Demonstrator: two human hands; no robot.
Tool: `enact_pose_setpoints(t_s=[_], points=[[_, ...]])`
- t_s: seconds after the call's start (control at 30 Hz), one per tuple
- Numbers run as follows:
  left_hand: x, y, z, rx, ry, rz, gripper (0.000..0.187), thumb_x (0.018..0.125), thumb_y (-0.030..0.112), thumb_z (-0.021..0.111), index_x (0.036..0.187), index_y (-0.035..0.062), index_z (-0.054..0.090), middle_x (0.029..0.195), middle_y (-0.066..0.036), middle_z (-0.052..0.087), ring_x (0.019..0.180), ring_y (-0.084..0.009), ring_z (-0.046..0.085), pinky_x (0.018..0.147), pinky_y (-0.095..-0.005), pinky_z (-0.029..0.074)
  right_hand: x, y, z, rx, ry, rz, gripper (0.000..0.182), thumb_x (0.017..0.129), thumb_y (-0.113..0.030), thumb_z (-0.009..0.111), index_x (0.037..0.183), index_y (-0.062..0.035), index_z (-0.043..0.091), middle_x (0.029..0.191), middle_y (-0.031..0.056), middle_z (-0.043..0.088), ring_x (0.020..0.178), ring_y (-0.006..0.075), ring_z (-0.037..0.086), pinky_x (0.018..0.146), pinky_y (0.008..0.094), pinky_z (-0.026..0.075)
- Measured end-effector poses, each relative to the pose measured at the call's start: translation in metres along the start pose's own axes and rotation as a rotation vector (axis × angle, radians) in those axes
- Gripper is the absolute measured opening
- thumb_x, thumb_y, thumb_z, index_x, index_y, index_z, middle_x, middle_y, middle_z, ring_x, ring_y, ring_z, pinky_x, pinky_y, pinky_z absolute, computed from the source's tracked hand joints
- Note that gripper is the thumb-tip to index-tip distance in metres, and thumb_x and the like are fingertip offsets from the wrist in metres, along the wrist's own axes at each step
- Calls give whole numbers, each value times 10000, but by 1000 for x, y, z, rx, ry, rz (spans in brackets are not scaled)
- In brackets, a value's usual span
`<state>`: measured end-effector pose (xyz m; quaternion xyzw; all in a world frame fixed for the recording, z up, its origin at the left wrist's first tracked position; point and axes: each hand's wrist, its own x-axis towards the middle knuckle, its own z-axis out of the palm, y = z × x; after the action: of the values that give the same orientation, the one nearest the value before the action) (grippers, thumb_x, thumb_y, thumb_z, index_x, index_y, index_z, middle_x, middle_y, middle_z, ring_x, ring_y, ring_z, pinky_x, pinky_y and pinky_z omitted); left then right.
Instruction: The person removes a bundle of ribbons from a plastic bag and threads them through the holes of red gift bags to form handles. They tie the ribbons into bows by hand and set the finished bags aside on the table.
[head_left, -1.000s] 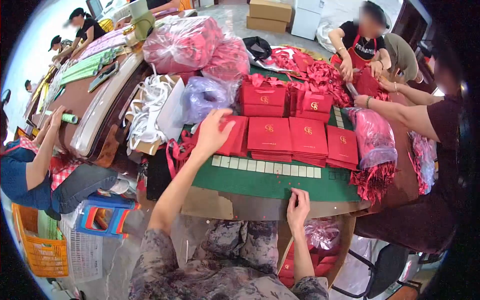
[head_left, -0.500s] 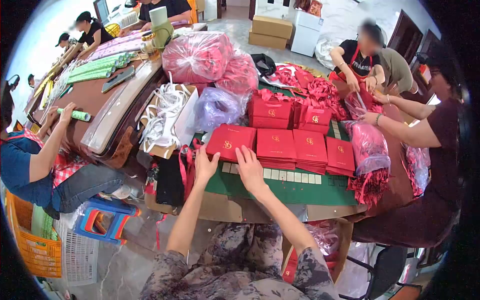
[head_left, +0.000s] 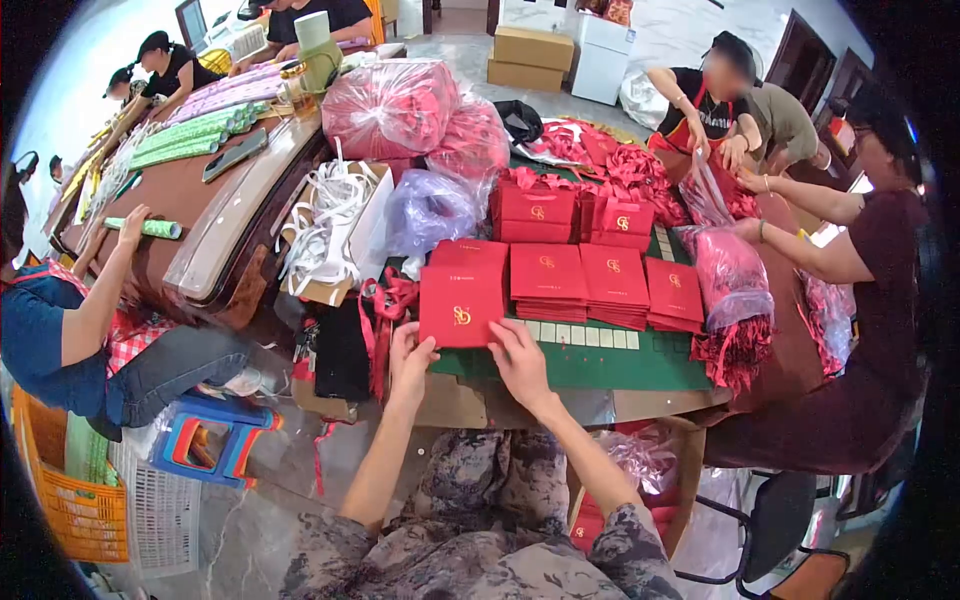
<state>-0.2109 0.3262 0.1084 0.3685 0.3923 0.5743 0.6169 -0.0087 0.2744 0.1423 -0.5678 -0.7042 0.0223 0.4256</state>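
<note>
My left hand point(head_left: 408, 362) grips the lower left corner of a flat red paper bag point(head_left: 460, 300) with a gold logo. The fingers of my right hand point(head_left: 522, 362) close on its lower right corner. The bag is in front of a stack of red bags point(head_left: 472, 252), partly covering it. To the right lie more stacks of flat red bags point(head_left: 548, 280), all with gold logos. Behind them, red bags with ribbon handles point(head_left: 535, 208) stand upright.
A box of white ribbons point(head_left: 335, 225) and purple plastic wrap point(head_left: 425, 220) sit at the left. Red ribbon bundles in plastic point(head_left: 735, 290) lie right. Co-workers sit on both sides; one holds a green roll point(head_left: 150, 227). A blue stool point(head_left: 210, 435) is on the floor.
Both hands have closed on a red bag and drawn it off the stack toward me. It was flat on the stack before. The view has shifted slightly.
</note>
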Motion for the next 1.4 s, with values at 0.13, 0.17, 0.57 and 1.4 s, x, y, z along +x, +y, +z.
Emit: enact_pose_setpoints(t_s=[0.13, 0.17, 0.57, 1.4], points=[[-63, -5, -11, 18, -2, -132, 312, 909, 15, 617, 1195, 81, 512, 1057, -30, 626, 887, -136, 623, 689, -270, 511, -37, -24, -31, 258, 2, 407, 436, 919, -127, 675, 1311, -22, 516, 1206, 172, 574, 1102, 303, 611, 869, 347, 528], [-77, -9, -13, 4, -13, -175, 316, 907, 13, 620, 1195, 85, 512, 1057, -30, 627, 886, -137, 626, 688, -270, 513, -49, -19, -29, 406, -14, 524, 503, 925, -133, 676, 1361, -15, 454, 1230, 153, 566, 1108, 226, 605, 852, 322, 526], [-41, -26, -9, 352, -47, -119, 585, 857, 245, 773, 1320, 17, 495, 1244, -132, 581, 986, -167, 609, 873, -345, 511, -125, 30, -44, 616, 125, 673, 458, 891, 48, 594, 1331, -10, 479, 1148, 108, 599, 981, 131, 597, 805, 252, 508], [135, -42, 65, -355, 286, -723, 261, 813, 276, 751, 1026, 233, 608, 1026, 20, 613, 1008, -198, 537, 752, -353, 393, -108, 45, -73, 196, 51, 626, 437, 857, -58, 678, 1265, 7, 533, 1073, 152, 588, 774, 214, 635, 708, 320, 542]])
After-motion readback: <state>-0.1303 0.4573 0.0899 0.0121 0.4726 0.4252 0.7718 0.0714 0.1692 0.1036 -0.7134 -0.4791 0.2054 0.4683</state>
